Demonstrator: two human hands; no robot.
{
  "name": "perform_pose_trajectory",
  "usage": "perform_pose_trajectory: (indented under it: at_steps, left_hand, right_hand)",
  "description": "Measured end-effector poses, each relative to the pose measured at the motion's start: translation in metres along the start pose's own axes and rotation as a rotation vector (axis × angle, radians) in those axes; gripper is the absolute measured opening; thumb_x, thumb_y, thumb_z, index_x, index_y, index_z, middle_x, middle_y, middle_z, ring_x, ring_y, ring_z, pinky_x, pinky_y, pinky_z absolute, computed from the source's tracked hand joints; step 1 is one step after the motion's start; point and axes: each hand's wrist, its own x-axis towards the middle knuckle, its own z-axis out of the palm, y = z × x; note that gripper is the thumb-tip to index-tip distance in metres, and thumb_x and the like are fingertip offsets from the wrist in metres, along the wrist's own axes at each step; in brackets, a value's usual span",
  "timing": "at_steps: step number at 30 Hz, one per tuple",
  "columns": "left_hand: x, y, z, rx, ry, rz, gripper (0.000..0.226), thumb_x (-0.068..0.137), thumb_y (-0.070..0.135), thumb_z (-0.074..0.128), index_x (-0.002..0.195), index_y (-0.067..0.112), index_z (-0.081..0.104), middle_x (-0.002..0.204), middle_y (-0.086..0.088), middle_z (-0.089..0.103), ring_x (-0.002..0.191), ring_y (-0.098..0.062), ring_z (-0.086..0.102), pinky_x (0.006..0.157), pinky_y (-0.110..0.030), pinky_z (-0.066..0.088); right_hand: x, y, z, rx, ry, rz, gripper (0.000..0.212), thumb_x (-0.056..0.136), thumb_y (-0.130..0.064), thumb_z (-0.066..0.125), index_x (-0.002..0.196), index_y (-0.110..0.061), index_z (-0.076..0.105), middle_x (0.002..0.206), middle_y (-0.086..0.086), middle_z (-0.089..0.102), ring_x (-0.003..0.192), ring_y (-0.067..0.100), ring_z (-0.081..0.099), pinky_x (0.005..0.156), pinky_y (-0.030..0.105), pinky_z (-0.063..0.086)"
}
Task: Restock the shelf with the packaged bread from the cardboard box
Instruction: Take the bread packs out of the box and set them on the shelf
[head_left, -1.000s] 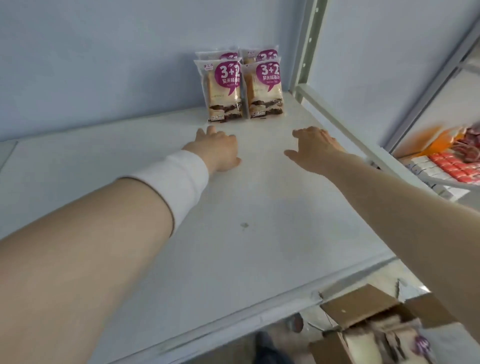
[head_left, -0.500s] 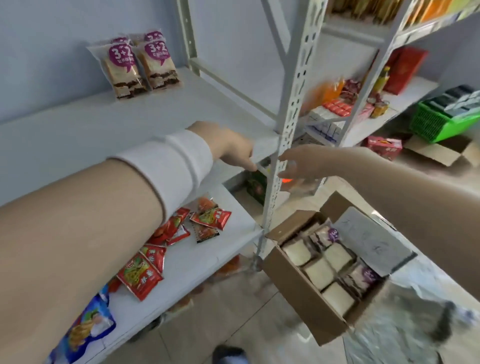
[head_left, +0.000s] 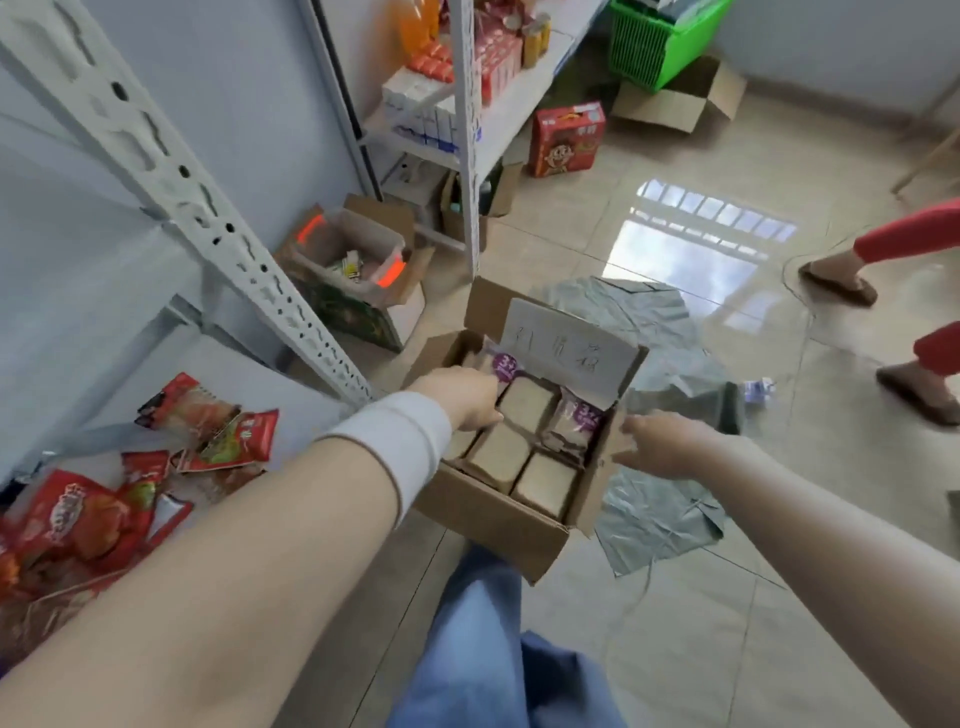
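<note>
An open cardboard box (head_left: 498, 525) stands on the floor by the shelving upright (head_left: 208, 218). Inside are several packs of bread (head_left: 524, 402), most showing plain tan faces, and one pack with a purple label (head_left: 574, 426) stands at the right. My left hand (head_left: 462, 397), with a white wristband, reaches into the box's left side, its fingers touching the packs. Over the box's right flap hovers my right hand (head_left: 660, 441), fingers extended toward the purple-labelled pack and holding nothing. The shelf with the earlier bread is out of view.
The lower shelf (head_left: 249, 374) on the left carries red snack bags (head_left: 208, 431). A grey plastic sheet (head_left: 660, 514) lies under the box. Behind it stand a clear bin (head_left: 353, 254), a red carton (head_left: 566, 137) and a green basket (head_left: 660, 36). Another person's legs (head_left: 935, 353) are at the right.
My view swung from the shelf down to the floor. Both hands left the shelf and dropped to the box, the left going in among the packs.
</note>
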Motion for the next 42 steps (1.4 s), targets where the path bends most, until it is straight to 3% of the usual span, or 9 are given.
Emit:
perform_pose_trajectory:
  at_steps: [9,16,22,25,28,30,35,40,42]
  left_hand:
    - [0.163,-0.010,0.057,-0.310,-0.118,-0.125,0.064,0.092,0.042,0.049,0.144,0.014,0.024,0.147,-0.017,0.032,0.134,-0.036,0.034,0.109,-0.045,0.033]
    - [0.307,-0.037,0.115,-0.587,0.078,-0.343,0.086,0.089,0.037,0.056,0.149,0.013,-0.002,0.156,-0.019,0.002,0.144,-0.036,0.005,0.116,-0.047,0.011]
    - [0.358,-0.062,0.147,-0.728,0.425,-0.288,0.080,0.074,0.035,0.074,0.138,0.008,0.035,0.136,-0.013,0.044,0.128,-0.029,0.038,0.105,-0.041,0.035]
    - [0.365,-0.071,0.149,-0.806,0.382,-0.264,0.077,0.068,0.034,0.079,0.130,0.008,0.043,0.128,-0.011,0.051,0.119,-0.026,0.048,0.098,-0.040,0.043]
    - [0.368,-0.079,0.140,-0.864,0.202,-0.240,0.071,0.067,0.037,0.078,0.126,0.010,0.049,0.123,-0.009,0.056,0.109,-0.022,0.056,0.082,-0.031,0.046]
    - [0.365,-0.084,0.135,-0.911,0.151,-0.212,0.081,0.058,0.044,0.078,0.128,0.016,0.049,0.124,-0.008,0.057,0.112,-0.023,0.057,0.091,-0.035,0.048]
    - [0.320,-0.082,0.121,-1.026,0.216,-0.174,0.059,0.077,0.022,0.075,0.128,0.014,0.046,0.116,0.003,0.058,0.107,-0.011,0.053,0.091,-0.023,0.040]
    - [0.230,-0.074,0.105,-1.248,0.308,-0.246,0.057,0.082,0.033,0.067,0.130,0.015,0.041,0.122,0.000,0.054,0.111,-0.013,0.048,0.092,-0.028,0.039]
    - [0.183,-0.069,0.100,-1.348,0.341,-0.261,0.060,0.082,0.042,0.063,0.131,0.016,0.041,0.129,-0.003,0.054,0.119,-0.019,0.050,0.101,-0.036,0.042]
  right_hand:
    - [0.115,0.004,0.087,0.587,-0.127,0.302,0.065,0.094,-0.039,0.047,0.144,-0.004,0.025,0.143,0.018,0.037,0.130,0.032,0.040,0.102,0.036,0.037]
    - [0.259,-0.012,0.162,1.023,-0.014,0.582,0.075,0.093,-0.035,0.050,0.147,0.000,0.012,0.151,0.019,0.021,0.139,0.032,0.023,0.113,0.036,0.021]
    - [0.334,-0.023,0.188,1.183,0.148,0.918,0.079,0.092,-0.035,0.052,0.147,0.001,0.008,0.147,0.022,0.028,0.137,0.036,0.022,0.110,0.041,0.022]
    - [0.347,-0.028,0.191,1.139,0.135,1.009,0.079,0.087,-0.040,0.058,0.142,0.004,0.022,0.143,0.023,0.031,0.133,0.037,0.025,0.107,0.043,0.027]
    - [0.344,-0.025,0.191,1.064,0.110,0.974,0.077,0.079,-0.050,0.064,0.129,0.003,0.041,0.135,0.022,0.041,0.127,0.037,0.036,0.102,0.043,0.034]
    - [0.338,-0.020,0.186,1.060,0.098,0.933,0.080,0.073,-0.055,0.067,0.126,0.000,0.045,0.132,0.020,0.046,0.124,0.037,0.043,0.100,0.043,0.037]
    - [0.308,-0.013,0.166,1.175,0.094,0.741,0.077,0.069,-0.045,0.075,0.126,-0.005,0.042,0.127,0.014,0.051,0.117,0.034,0.050,0.096,0.042,0.044]
    - [0.235,-0.013,0.158,1.502,0.065,0.576,0.057,0.070,-0.031,0.079,0.109,-0.004,0.047,0.112,0.011,0.059,0.093,0.023,0.060,0.071,0.039,0.056]
    - [0.196,-0.016,0.154,1.528,0.072,0.471,0.051,0.076,-0.029,0.075,0.115,-0.005,0.050,0.110,0.010,0.062,0.093,0.021,0.061,0.074,0.036,0.054]
